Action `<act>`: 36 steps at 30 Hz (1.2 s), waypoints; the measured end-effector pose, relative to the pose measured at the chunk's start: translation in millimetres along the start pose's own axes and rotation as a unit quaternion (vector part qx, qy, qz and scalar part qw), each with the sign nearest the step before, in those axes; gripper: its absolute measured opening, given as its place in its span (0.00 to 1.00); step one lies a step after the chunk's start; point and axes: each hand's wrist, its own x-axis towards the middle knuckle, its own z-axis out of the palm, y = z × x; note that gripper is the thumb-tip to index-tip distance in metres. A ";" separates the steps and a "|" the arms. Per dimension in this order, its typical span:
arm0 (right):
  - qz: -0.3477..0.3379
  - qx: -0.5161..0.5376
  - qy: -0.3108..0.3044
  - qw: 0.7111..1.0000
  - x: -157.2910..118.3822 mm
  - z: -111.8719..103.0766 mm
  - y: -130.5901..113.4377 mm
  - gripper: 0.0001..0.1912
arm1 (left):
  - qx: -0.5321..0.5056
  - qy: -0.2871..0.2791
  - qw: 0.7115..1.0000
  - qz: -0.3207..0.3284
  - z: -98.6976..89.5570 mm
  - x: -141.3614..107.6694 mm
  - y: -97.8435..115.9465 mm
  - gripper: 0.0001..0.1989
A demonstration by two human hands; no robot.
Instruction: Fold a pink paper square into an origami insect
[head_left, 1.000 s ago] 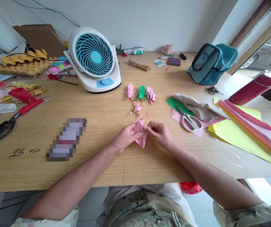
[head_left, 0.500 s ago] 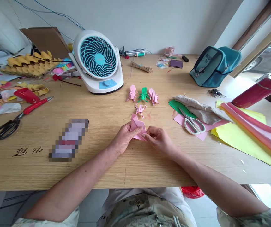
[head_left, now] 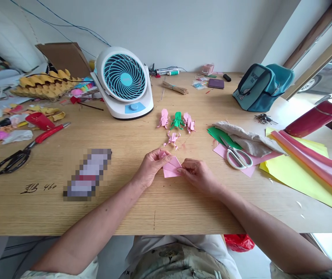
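A small piece of folded pink paper (head_left: 171,168) is held between my two hands above the wooden table. My left hand (head_left: 152,166) pinches its upper left part, thumb on top. At its right corner, my right hand (head_left: 196,173) grips the edge between thumb and curled fingers. Just beyond the hands lies a pink origami figure (head_left: 173,138) with thin limbs. Behind that one stand a green origami figure (head_left: 177,120) and two pink ones, the left pink figure (head_left: 163,118) and the right pink figure (head_left: 189,122).
White-handled scissors (head_left: 238,158) rest on coloured paper, right, beside a grey cloth (head_left: 249,138) and yellow sheets (head_left: 296,182). Red-and-black shears (head_left: 29,149) and a blurred phone (head_left: 87,175) lie left. A fan (head_left: 125,83), teal bag (head_left: 261,87) and red flask (head_left: 317,118) stand farther back.
The folded paper has turned in my hands, and a flat lower edge now shows. My right hand has shifted slightly along its right side. The whole view has tilted a little.
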 end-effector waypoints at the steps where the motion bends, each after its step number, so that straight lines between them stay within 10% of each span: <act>1: -0.004 -0.007 -0.006 1.000 0.0 -1.3 1.7 0.21 | 0.031 -0.007 0.999 0.013 -2.4 1.6 0.4 0.17; 20: -0.088 -0.135 -0.094 0.982 -5.3 -13.5 1.3 0.14 | 0.446 -0.167 0.855 0.206 -12.3 3.3 5.6 0.09; 36: -0.082 -0.023 -0.091 0.992 -2.5 -14.9 2.4 0.18 | 0.347 -0.238 0.895 0.147 -9.5 0.3 16.0 0.19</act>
